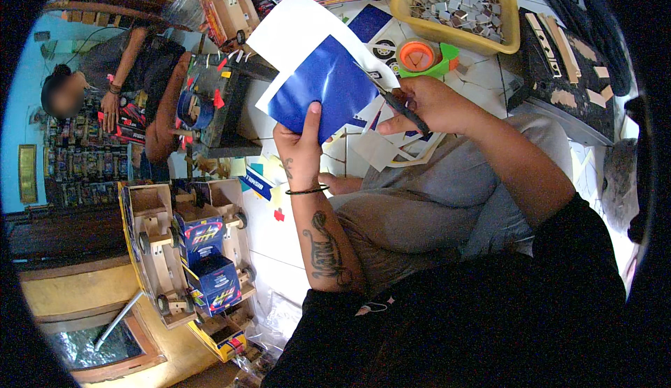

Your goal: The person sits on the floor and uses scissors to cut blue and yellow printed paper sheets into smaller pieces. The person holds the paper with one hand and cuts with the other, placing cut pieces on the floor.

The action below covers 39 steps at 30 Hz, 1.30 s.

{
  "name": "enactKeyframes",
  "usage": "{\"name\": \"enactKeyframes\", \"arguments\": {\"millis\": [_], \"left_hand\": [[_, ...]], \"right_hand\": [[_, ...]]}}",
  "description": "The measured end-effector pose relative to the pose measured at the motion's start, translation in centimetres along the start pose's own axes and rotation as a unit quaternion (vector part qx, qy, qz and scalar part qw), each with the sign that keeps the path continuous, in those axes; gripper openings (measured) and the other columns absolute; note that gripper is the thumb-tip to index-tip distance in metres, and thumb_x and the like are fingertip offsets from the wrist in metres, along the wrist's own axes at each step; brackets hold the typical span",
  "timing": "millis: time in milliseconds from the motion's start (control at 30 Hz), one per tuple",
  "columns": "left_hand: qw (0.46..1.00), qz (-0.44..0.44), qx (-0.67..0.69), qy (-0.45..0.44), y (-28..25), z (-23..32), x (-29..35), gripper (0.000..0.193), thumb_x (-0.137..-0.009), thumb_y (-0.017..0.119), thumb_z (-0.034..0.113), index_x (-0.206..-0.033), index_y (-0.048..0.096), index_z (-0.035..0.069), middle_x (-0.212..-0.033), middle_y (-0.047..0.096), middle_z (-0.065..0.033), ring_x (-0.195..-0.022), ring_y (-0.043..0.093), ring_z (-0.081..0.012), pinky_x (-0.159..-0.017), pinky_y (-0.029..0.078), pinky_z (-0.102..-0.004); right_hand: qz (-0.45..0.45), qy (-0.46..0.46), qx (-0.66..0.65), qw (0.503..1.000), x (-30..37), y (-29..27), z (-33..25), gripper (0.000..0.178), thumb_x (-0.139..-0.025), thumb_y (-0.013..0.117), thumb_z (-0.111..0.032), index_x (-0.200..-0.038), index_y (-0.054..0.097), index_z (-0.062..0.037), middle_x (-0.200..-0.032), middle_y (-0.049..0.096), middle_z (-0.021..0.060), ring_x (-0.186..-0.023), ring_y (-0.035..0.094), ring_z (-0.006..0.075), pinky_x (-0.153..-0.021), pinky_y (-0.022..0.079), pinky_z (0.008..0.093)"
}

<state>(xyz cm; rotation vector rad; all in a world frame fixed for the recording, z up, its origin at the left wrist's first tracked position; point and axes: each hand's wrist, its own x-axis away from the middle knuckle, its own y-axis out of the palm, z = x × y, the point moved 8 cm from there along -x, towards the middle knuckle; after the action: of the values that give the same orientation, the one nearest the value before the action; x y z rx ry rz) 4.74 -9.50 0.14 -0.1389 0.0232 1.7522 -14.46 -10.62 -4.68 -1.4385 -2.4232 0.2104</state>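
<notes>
My left hand (299, 147) is closed on a glossy blue sheet (328, 84) with a white border, its thumb pressed on the lower part. A plain white sheet (297, 31) extends beyond it at the upper left. Dark scissors (414, 114) are gripped in my right hand (440, 105), at the right edge of the blue sheet. How far their blades are apart is hard to make out. White paper offcuts (377, 152) lie below my right hand.
A yellow tub (514, 10) of small grey pieces stands at the far right, near an orange-and-green tape dispenser (447, 59). Wooden toy trucks (157, 231) are stacked at left. Another person (115, 73) sits at the far left beside a dark low table (227, 112).
</notes>
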Motion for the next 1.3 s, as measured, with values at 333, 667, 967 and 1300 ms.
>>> {"name": "enactKeyframes", "arguments": {"millis": [333,667,967,1300], "left_hand": [[0.999,0.017,-0.041,0.032,-0.1,0.6,0.1,0.019,-0.079,0.063,0.020,-0.077,0.058,0.002,-0.068,0.058,-0.0004,-0.057,0.049,-0.0045,-0.050,0.040,-0.0189],[0.980,0.044,0.192,-0.030,-0.5,-0.2,-0.2,0.012,-0.082,0.057,0.015,-0.082,0.049,0.006,-0.069,0.053,-0.0019,-0.043,0.037,-0.0065,-0.039,0.032,-0.0198],[0.975,0.079,0.206,-0.011,-1.0,0.0,-0.5,0.014,-0.082,0.057,0.015,-0.076,0.049,0.005,-0.064,0.052,-0.0026,-0.044,0.040,-0.0066,-0.038,0.031,-0.0192],[0.992,0.069,0.100,0.009,-0.5,0.0,-0.2,0.011,-0.080,0.060,0.016,-0.081,0.053,0.007,-0.069,0.055,-0.0002,-0.049,0.047,-0.0076,-0.041,0.034,-0.0210]], "right_hand": [[-0.010,0.007,-0.067,0.998,0.8,-0.6,-1.2,0.060,-0.054,0.072,-0.057,-0.068,0.054,-0.0012,-0.059,0.054,0.0110,-0.059,0.055,0.0242,-0.058,0.043,0.0331],[0.060,0.003,0.281,0.958,0.8,-5.7,0.0,0.058,-0.055,0.069,-0.058,-0.068,0.057,-0.0022,-0.065,0.056,0.0128,-0.064,0.056,0.0264,-0.059,0.044,0.0350],[-0.105,-0.038,0.022,0.994,1.7,-2.7,-2.1,0.047,-0.061,0.069,-0.050,-0.069,0.059,-0.0039,-0.055,0.055,0.0031,-0.047,0.053,0.0101,-0.045,0.041,0.0217],[-0.042,0.063,-0.018,0.997,1.4,-0.6,-1.3,0.043,-0.063,0.073,-0.041,-0.069,0.058,-0.0001,-0.054,0.054,0.0028,-0.045,0.049,0.0086,-0.041,0.037,0.0205]]}}
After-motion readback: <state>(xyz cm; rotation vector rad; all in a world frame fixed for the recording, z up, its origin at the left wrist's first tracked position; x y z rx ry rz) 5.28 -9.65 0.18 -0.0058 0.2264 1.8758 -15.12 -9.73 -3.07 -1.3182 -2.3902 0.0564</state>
